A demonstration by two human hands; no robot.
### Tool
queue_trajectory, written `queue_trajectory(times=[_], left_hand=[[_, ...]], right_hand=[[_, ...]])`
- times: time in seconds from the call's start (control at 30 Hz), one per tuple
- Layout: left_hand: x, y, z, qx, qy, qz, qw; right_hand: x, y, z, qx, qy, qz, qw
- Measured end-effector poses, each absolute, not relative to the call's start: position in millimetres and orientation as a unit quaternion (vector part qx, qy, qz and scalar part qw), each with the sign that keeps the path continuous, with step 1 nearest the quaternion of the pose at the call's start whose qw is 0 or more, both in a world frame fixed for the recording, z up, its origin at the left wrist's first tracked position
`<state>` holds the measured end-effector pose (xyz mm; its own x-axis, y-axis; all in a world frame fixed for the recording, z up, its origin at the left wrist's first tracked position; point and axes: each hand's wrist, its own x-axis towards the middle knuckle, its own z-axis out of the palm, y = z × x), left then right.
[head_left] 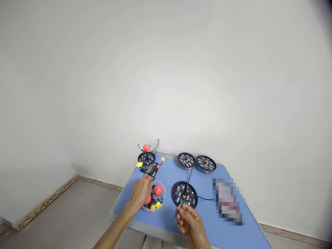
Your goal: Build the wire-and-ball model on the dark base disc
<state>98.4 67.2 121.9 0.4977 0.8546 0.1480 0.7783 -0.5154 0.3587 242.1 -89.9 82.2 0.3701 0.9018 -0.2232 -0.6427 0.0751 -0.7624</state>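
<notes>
My left hand [142, 189] is closed at the left side of a clear round bowl [164, 198], with the end of a thin black piece showing at its fingertips. Inside the bowl lie red balls [157, 190], smaller yellow balls [158, 204] and black parts. My right hand [189, 220] pinches a short, thin black rod [178, 214] close to the front rim of a round black disc [177, 199] printed with planets. Two long black rods [190, 176] reach out from the disc's centre, one toward the back and one to the right.
A built planet model [146, 148] with a red ball stands at the table's back left, by a black printed card [152, 170]. Two more printed discs [186, 159] [206, 163] sit at the back. To the right lies a blurred-out item [228, 202] on the blue table [207, 224]. A wall rises behind.
</notes>
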Motion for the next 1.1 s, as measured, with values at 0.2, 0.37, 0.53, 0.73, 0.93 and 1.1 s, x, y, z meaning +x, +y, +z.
queue_trajectory(times=[0.2,0.37,0.53,0.73,0.93,1.1], left_hand=[[90,20,128,0.593,0.312,0.373,0.642],[89,-25,132,0.513,0.260,0.383,0.723],[83,-45,132,0.545,0.253,0.387,0.699],[82,-57,126,0.500,0.253,0.332,0.759],[81,-59,123,0.470,0.274,0.285,0.789],[80,-61,123,0.457,0.283,0.313,0.783]], right_hand=[[237,-92,88,-0.391,-0.167,0.550,0.719],[228,-102,103,-0.375,-0.186,0.540,0.730],[226,-114,114,-0.366,-0.208,0.535,0.732],[221,-120,117,-0.366,-0.275,0.501,0.734],[220,-123,111,-0.393,-0.316,0.496,0.707],[221,-122,105,-0.405,-0.276,0.499,0.714]])
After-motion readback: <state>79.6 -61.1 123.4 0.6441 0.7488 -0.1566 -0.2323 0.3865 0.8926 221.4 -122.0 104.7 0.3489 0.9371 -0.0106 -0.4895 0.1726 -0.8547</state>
